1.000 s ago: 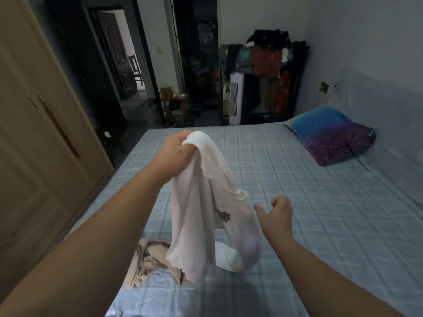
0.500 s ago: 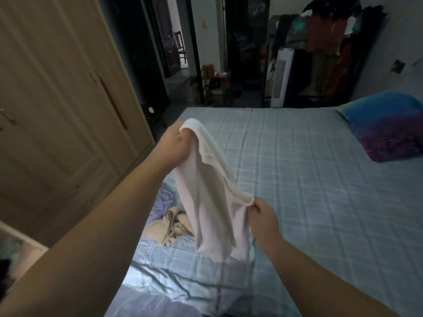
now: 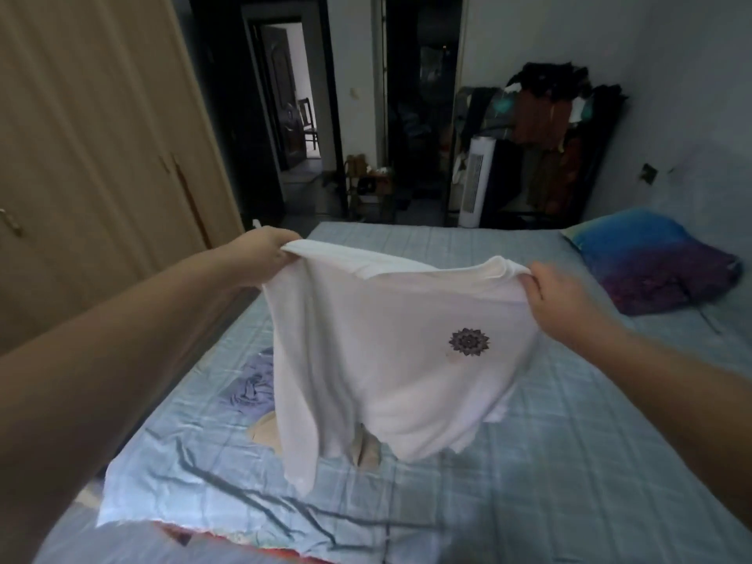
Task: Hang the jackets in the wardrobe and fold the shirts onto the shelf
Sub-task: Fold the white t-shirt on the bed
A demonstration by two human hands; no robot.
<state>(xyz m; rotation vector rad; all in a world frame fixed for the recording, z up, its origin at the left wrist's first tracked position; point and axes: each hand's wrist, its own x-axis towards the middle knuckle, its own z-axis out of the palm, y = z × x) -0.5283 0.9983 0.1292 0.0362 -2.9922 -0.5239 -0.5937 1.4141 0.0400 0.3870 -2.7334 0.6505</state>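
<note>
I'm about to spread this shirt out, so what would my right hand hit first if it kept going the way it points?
The white shirt it grips: your right hand points forward-left along the stretched top edge. Beyond that only bed seems to lie, though depth is unclear.

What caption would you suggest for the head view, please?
Left hand and right hand hold a white shirt spread open above the blue bed.
</note>
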